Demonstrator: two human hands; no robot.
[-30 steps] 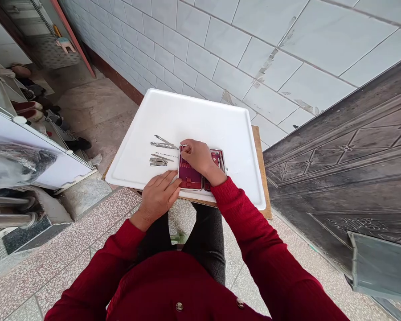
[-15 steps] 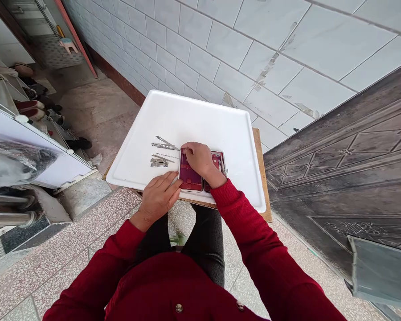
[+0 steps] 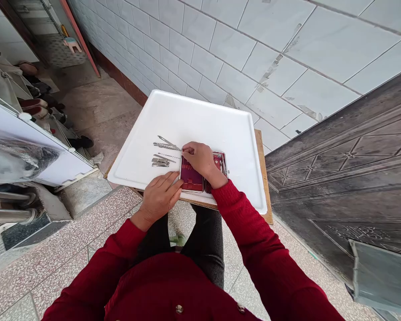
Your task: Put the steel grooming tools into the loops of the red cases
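An open manicure case (image 3: 192,182) with a dark red lining lies on a white tray (image 3: 200,120). My left hand (image 3: 160,194) rests at its lower left edge, fingers stretched out and touching the rim. Over the left half of the case, my right hand (image 3: 200,158) is closed in a pinch at the upper corner. What its fingertips hold is too small and covered to make out. To the left lie a nail clipper (image 3: 160,162) and several slim metal tools (image 3: 167,144). More small metal pieces sit in the right half of the case, partly behind my right wrist.
Under the tray, a wooden board (image 3: 263,174) sticks out on the right. A tiled wall (image 3: 200,53) stands behind it, and a dark carved panel (image 3: 347,165) is at the right. Shoes (image 3: 36,109) fill a rack on the left.
My right hand stays at the upper left of the case, its fingertips shifted only slightly. The left hand keeps its place. The whole view has moved a little.
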